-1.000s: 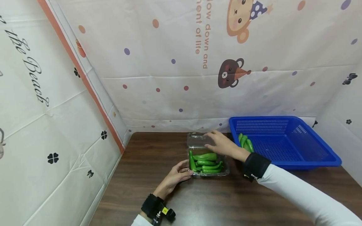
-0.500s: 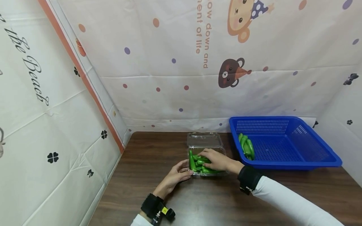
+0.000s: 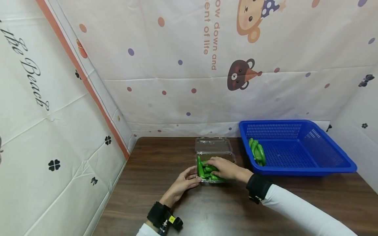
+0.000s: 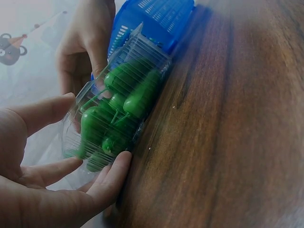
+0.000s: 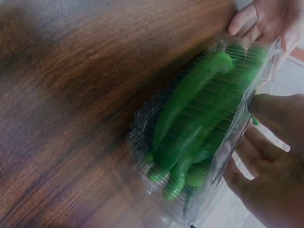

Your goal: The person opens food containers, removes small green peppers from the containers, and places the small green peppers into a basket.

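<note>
A clear plastic box [image 3: 232,156] of green peppers [image 3: 201,167] stands on the brown table, its hinged lid [image 3: 213,145] lying open behind it. My left hand [image 3: 189,178] touches the box's left end with straight, spread fingers [image 4: 107,178]. My right hand [image 3: 222,167] lies on top of the peppers inside the box, fingers over them. In the wrist views the peppers [image 4: 128,95] [image 5: 190,114] show through the ribbed wall, and my right fingers [image 5: 259,164] reach over the rim.
A blue mesh basket [image 3: 310,170] sits to the right of the box with a few more green peppers [image 3: 257,152] at its left end. Printed fabric walls close in the back and both sides. Bare table [image 3: 206,209] lies in front.
My right hand left the open lid and came down onto the peppers in the box. My left hand stayed at the box's left end.
</note>
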The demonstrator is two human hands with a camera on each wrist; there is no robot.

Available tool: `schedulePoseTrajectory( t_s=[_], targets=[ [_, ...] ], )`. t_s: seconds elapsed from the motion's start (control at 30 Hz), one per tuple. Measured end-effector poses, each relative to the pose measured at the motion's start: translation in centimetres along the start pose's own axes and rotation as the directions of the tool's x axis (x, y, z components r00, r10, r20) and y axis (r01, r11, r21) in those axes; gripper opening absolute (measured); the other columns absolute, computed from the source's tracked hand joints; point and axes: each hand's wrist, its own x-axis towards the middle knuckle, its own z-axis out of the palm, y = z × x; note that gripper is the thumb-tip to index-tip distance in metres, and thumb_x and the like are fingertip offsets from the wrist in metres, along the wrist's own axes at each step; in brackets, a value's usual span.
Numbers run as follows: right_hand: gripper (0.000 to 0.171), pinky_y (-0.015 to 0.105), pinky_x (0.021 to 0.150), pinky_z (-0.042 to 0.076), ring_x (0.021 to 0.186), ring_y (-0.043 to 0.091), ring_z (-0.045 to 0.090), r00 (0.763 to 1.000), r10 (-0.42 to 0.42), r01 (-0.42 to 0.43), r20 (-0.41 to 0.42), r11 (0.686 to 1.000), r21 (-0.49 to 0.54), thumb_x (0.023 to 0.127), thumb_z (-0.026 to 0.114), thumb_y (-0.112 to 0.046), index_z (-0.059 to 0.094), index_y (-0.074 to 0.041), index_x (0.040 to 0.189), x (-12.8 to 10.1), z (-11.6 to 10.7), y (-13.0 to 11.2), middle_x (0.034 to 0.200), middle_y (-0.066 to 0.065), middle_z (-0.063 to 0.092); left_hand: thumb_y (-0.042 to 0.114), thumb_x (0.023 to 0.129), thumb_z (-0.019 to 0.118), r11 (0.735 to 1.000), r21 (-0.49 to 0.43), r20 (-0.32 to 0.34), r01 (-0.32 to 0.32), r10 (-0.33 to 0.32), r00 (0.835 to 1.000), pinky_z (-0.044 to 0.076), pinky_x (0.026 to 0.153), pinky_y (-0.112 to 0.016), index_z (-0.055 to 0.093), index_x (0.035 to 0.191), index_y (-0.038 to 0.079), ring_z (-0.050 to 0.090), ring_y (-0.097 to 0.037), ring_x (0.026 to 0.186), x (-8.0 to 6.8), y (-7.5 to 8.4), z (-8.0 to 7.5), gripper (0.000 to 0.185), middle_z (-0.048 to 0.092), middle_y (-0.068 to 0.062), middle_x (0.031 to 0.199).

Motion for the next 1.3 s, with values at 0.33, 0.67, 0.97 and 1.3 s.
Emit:
schedulePoseTrajectory(
  t_s=[0.33, 0.67, 0.97, 1.3],
  targets=[
    [0.035, 0.033, 0.074, 0.059, 0.093, 0.023, 0.067, 0.996, 0.051, -0.053, -0.075, 0.998, -0.026, 0.091, 0.074, -0.002, 0.070, 0.000, 0.126, -0.10, 0.13, -0.54, 0.107, 0.010, 0.066, 0.018, 0.096, 0.073, 1.000, 0.000, -0.008, 0.004, -0.004, 1.000, 0.057, 0.104, -0.040, 0.031, 0.159, 0.003, 0.061, -0.019, 0.119, -0.11, -0.06, 0.02, 0.077, 0.043, -0.025, 0.152],
    [0.025, 0.036, 0.075, 0.061, 0.097, 0.024, 0.072, 0.983, 0.132, -0.132, -0.130, 0.991, 0.007, 0.092, 0.074, -0.006, 0.071, -0.003, 0.116, -0.22, -0.22, -0.85, 0.112, 0.012, 0.074, 0.019, 0.098, 0.071, 1.000, 0.011, 0.007, 0.007, -0.007, 1.000, 0.055, 0.107, -0.043, 0.025, 0.160, 0.000, 0.058, -0.026, 0.128, -0.26, -0.05, 0.07, 0.080, 0.036, -0.029, 0.156],
    [0.023, 0.032, 0.074, 0.059, 0.087, 0.019, 0.071, 0.971, 0.132, -0.105, -0.201, 0.985, 0.139, 0.093, 0.072, -0.006, 0.064, -0.004, 0.115, -0.30, -0.47, -0.70, 0.109, 0.014, 0.075, 0.017, 0.098, 0.070, 1.000, 0.012, -0.009, 0.009, -0.009, 1.000, 0.055, 0.108, -0.044, 0.027, 0.160, 0.002, 0.050, -0.034, 0.137, -0.21, 0.06, 0.06, 0.078, 0.033, -0.029, 0.159],
    [0.022, 0.040, 0.077, 0.063, 0.094, 0.031, 0.072, 0.944, 0.130, -0.034, -0.303, 0.953, 0.301, 0.091, 0.074, -0.008, 0.058, -0.002, 0.106, -0.64, 0.12, -0.74, 0.104, 0.021, 0.074, 0.017, 0.098, 0.070, 1.000, 0.012, -0.004, 0.005, -0.005, 1.000, 0.055, 0.108, -0.043, 0.028, 0.160, 0.001, 0.048, -0.034, 0.138, -0.23, -0.01, 0.12, 0.077, 0.032, -0.029, 0.159]
  ],
)
